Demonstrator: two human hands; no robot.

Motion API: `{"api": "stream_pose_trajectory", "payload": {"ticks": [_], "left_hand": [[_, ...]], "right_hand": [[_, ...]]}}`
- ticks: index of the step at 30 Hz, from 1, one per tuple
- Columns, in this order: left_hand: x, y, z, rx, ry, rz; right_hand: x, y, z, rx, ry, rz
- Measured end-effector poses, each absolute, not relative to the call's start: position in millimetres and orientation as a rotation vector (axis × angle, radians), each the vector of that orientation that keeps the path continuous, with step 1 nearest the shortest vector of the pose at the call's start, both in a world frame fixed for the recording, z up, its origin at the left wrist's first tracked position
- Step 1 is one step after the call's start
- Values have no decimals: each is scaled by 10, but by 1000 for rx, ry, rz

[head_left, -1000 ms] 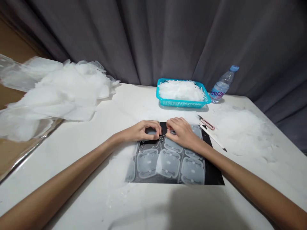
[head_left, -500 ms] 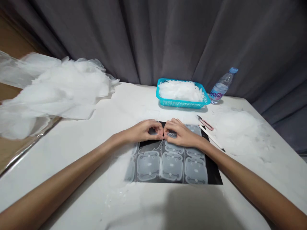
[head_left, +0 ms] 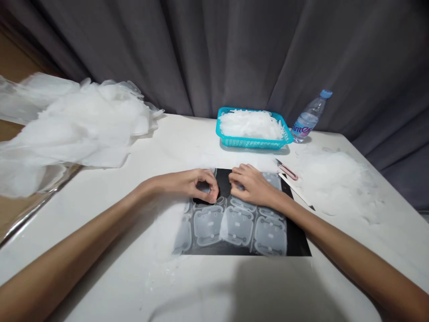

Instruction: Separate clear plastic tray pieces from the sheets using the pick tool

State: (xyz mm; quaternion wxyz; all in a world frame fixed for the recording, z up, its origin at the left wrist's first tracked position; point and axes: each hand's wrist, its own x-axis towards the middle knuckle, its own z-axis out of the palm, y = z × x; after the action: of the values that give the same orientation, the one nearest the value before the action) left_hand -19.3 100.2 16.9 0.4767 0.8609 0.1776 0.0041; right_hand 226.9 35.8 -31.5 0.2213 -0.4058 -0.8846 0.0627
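Observation:
A translucent plastic sheet (head_left: pixel 208 228) with rows of rounded, cut-out-like shapes lies over a black mat (head_left: pixel 299 237) at the middle of the table. My left hand (head_left: pixel 203 185) is over the sheet's upper left, thumb and fingers pinched together; a thin loop of the clear film shows just below the fingertips. Across a narrow black gap, my right hand (head_left: pixel 250 184) is closed with its fingertips on the sheet's upper part. What each pinch holds is mostly hidden, but both appear to grip the sheet's film.
Behind stands a turquoise basket (head_left: pixel 254 143) full of white plastic scraps, beside a water bottle (head_left: pixel 306 120). Pink-handled thread snips (head_left: pixel 288 170) and a white strip (head_left: pixel 296 192) lie at right, near a translucent pile (head_left: pixel 338 183). A large heap of translucent sheets (head_left: pixel 80 120) covers the left.
My hands, touching at the fingertips before, have come apart, the left one moving left. The sheet's lower shapes have tilted and shifted slightly. The right hand has barely moved.

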Motion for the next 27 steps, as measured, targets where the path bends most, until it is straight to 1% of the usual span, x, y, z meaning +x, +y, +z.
{"api": "stream_pose_trajectory", "payload": {"ticks": [4, 8, 14, 17, 21, 27], "left_hand": [[-188, 965, 184, 2218, 512, 56], [-122, 883, 90, 2278, 424, 111], [-81, 769, 171, 2034, 391, 13], [-80, 750, 229, 1898, 403, -84], [-80, 744, 242, 1852, 464, -98], [-51, 697, 275, 1794, 501, -139]], "right_hand": [[2301, 329, -262, -968, -2427, 341], [2310, 303, -225, -878, -2380, 536], [2300, 242, -141, -844, -2411, 548], [2290, 151, -75, -812, -2437, 650], [2275, 29, -57, -800, -2412, 798], [2268, -11, -136, -787, -2388, 816]]}}
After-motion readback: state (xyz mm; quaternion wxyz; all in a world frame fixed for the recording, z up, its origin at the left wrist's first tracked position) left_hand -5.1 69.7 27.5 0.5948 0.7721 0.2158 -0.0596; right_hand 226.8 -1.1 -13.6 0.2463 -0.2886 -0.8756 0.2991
